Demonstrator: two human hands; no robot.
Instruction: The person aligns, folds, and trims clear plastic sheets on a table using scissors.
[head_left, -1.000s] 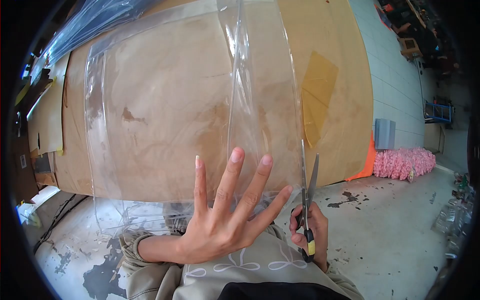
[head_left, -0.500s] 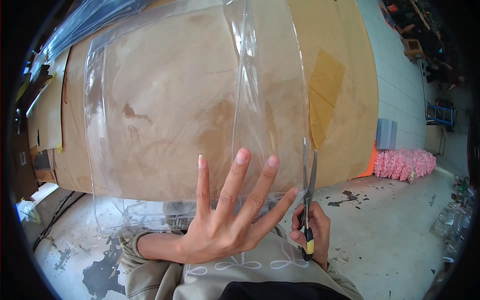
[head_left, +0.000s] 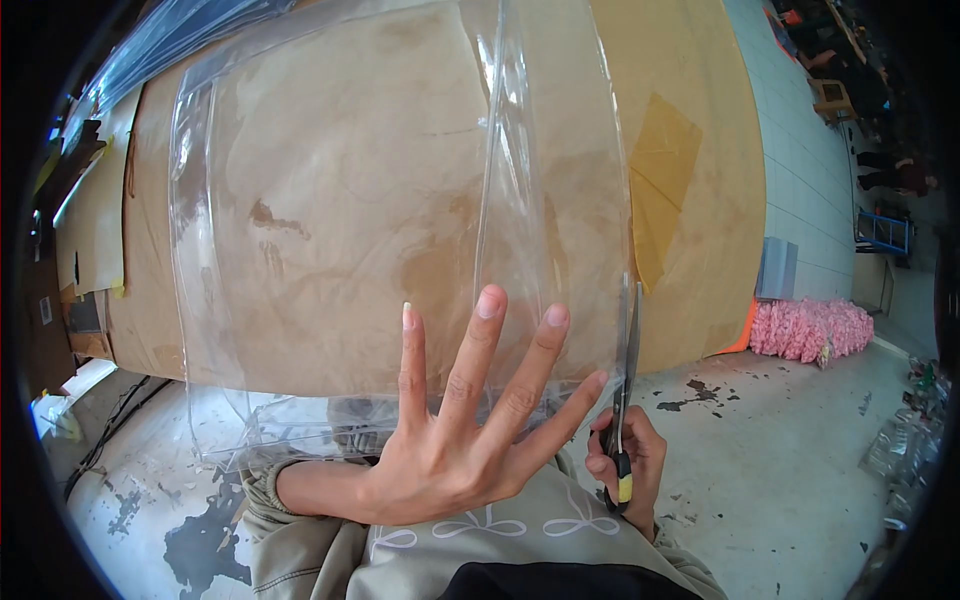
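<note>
My left hand (head_left: pixel 465 420) is spread, fingers apart, over the near part of a clear plastic sheet (head_left: pixel 350 240). The sheet lies on a cardboard-covered table, with a shiny fold running lengthwise right of its middle. In my right hand (head_left: pixel 640 460) is a pair of scissors (head_left: pixel 626 385) with black-and-yellow handles, blades pointing away from me. The blades lie along the sheet's right edge and are nearly together. The sheet's near end hangs past the table edge, in front of my body.
The brown cardboard top (head_left: pixel 710 260) bears a strip of tan tape (head_left: pixel 665 190). Bluish plastic (head_left: pixel 190 45) is heaped at the far left. A pink bundle (head_left: pixel 812 330) sits on the floor to the right; dark cables (head_left: pixel 115 430) run at the left. People are in the far right background.
The scissor blades have come from apart to nearly together at the sheet's right edge. My left hand stays spread, and the view has shifted slightly.
</note>
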